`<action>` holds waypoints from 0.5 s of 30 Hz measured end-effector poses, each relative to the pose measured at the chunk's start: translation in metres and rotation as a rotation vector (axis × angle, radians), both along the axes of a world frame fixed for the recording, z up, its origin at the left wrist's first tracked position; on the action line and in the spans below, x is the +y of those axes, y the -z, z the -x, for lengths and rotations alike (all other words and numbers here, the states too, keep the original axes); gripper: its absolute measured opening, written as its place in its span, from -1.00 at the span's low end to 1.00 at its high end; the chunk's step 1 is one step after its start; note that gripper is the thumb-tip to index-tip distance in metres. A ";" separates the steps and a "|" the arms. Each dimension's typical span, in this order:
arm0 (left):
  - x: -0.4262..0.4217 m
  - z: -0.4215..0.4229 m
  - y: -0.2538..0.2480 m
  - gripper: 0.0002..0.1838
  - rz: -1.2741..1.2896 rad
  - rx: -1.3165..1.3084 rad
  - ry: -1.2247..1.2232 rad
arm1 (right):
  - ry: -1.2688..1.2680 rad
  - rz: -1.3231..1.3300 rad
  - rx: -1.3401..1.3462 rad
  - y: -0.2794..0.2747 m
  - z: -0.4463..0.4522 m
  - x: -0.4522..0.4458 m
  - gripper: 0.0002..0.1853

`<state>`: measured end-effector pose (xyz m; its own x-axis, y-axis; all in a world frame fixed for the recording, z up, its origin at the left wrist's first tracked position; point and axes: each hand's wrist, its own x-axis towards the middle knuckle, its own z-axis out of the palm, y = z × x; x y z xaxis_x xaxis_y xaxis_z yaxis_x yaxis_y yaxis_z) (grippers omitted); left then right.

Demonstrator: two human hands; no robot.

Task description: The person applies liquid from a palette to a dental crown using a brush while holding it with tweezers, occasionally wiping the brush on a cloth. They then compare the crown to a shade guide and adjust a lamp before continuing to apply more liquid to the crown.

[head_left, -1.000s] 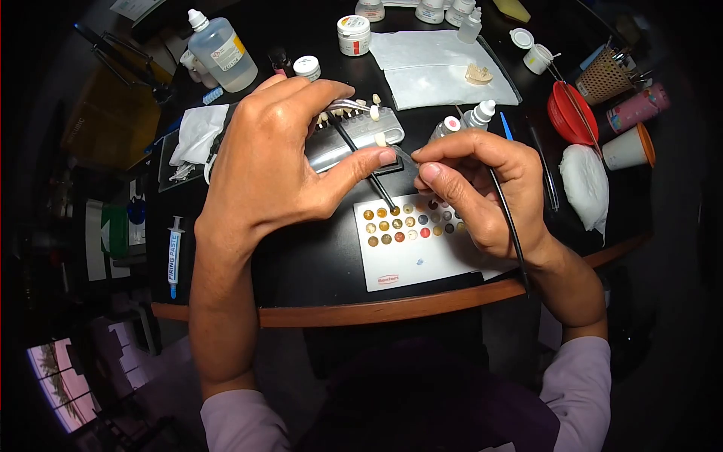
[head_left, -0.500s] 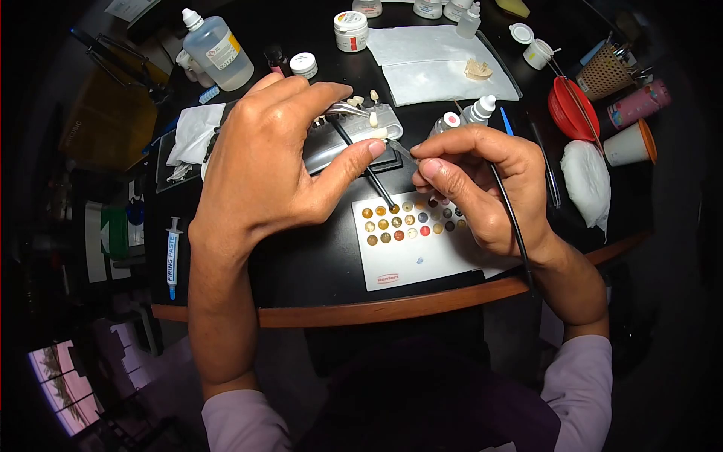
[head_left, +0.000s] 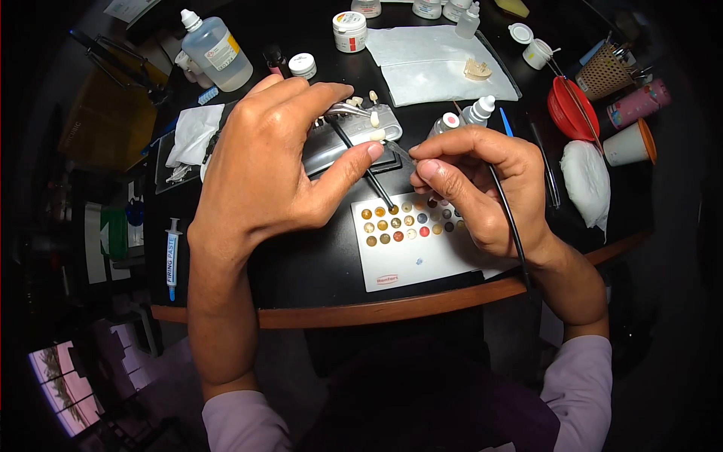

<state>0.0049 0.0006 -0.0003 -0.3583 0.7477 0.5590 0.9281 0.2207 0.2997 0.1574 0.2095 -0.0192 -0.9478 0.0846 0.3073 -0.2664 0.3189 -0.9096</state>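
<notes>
My left hand is curved round a metal clamp, with a small tooth-shaped piece at its tip. A black-handled tool slants down below this hand. Near my left thumb sits another tooth-shaped piece, beside the tip of a thin brush. My right hand pinches that brush, its dark handle running down across the palm. Behind my left fingers lies a grey shade-guide holder with several tooth tabs. A white palette with several coloured wells lies below my hands, partly covered by my right hand.
Dropper bottles stand just behind my right hand. Farther back are a folded white cloth with a dental model, a jar and a large bottle. A red bowl and cup are right; a syringe lies left.
Compared with a second ago, my left hand has shifted slightly left. The thin brush's tip has come to the lower tooth-shaped piece, and the clamped piece has dropped slightly.
</notes>
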 end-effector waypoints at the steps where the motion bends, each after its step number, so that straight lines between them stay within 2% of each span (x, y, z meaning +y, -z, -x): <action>1: 0.000 0.000 0.000 -0.47 0.002 0.000 -0.002 | 0.001 -0.003 0.003 0.000 0.000 0.000 -0.86; 15: 0.000 0.000 0.000 -0.48 0.007 -0.003 0.011 | 0.001 -0.042 0.016 -0.002 0.000 0.000 -0.86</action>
<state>0.0045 0.0004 -0.0005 -0.3521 0.7553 0.5528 0.9295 0.2129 0.3011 0.1569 0.2099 -0.0176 -0.9428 0.0724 0.3254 -0.2802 0.3568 -0.8912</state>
